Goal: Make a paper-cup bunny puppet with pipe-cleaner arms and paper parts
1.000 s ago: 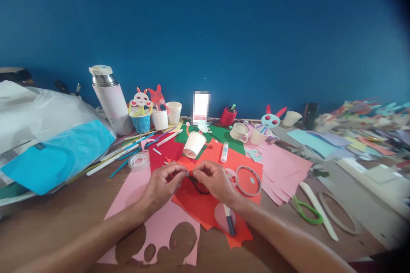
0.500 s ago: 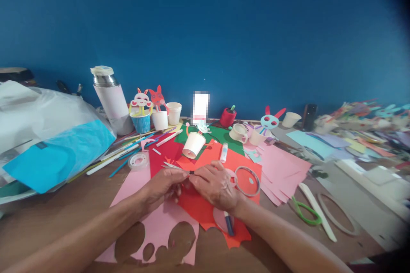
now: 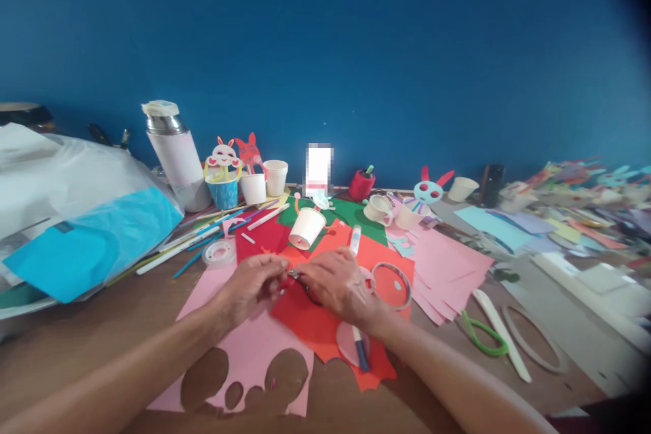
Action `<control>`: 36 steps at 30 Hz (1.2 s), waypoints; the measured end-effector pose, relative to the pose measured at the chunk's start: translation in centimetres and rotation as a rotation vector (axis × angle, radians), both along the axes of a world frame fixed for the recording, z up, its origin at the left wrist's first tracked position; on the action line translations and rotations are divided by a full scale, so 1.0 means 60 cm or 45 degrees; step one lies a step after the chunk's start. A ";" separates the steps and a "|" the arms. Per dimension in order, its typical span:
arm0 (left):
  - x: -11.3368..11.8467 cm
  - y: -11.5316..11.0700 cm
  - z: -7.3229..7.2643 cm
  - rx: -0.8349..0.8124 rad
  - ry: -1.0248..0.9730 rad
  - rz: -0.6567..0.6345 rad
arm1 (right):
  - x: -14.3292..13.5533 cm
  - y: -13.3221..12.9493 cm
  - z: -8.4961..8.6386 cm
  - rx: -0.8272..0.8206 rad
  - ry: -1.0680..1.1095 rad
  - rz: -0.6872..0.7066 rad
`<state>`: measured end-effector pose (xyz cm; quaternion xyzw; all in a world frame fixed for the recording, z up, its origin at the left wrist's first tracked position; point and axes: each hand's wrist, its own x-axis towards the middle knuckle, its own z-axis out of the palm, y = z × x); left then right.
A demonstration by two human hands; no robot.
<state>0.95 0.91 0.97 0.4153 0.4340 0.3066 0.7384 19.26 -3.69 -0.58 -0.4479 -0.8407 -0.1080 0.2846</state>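
My right hand [image 3: 338, 285] is closed around a pair of scissors [image 3: 293, 273]; the metal near their pivot shows between my hands, while the handles are covered by my fingers. Just left of them, my left hand [image 3: 254, 288] has thumb and fingers pinched together. A bit of red shows at its fingertips, but I cannot make out what it holds. Beneath both hands lie an orange-red paper sheet [image 3: 310, 322] and a pink sheet [image 3: 244, 346] with several cut-out holes. A white paper cup [image 3: 306, 228] lies tipped beyond my fingers.
A glue stick [image 3: 355, 239], a tape roll [image 3: 391, 286] and a blue-capped marker [image 3: 361, 352] lie around the right hand. Decorated cups [image 3: 224, 191] and a flask [image 3: 178, 163] stand at the back left. Pink sheets [image 3: 450, 271] and a green ring [image 3: 485, 336] are on the right.
The scissors have drawn back to the right, and their blades no longer stick out past my left fingers. My left hand has shifted slightly left, opening a gap between the hands.
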 end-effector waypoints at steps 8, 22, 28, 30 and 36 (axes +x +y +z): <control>-0.016 0.032 -0.012 0.097 -0.009 0.137 | 0.043 0.033 -0.006 -0.250 0.484 -0.186; -0.015 0.025 -0.016 0.148 0.029 0.035 | 0.095 0.007 0.074 -0.700 0.117 -0.273; -0.013 0.019 -0.018 0.178 0.078 0.012 | 0.095 -0.019 0.051 -0.878 -0.176 -0.374; -0.013 0.018 -0.019 0.184 0.073 -0.010 | 0.094 -0.027 0.040 -0.896 -0.262 -0.385; -0.015 0.019 -0.029 0.198 0.062 -0.025 | 0.093 -0.032 0.034 -0.887 -0.301 -0.381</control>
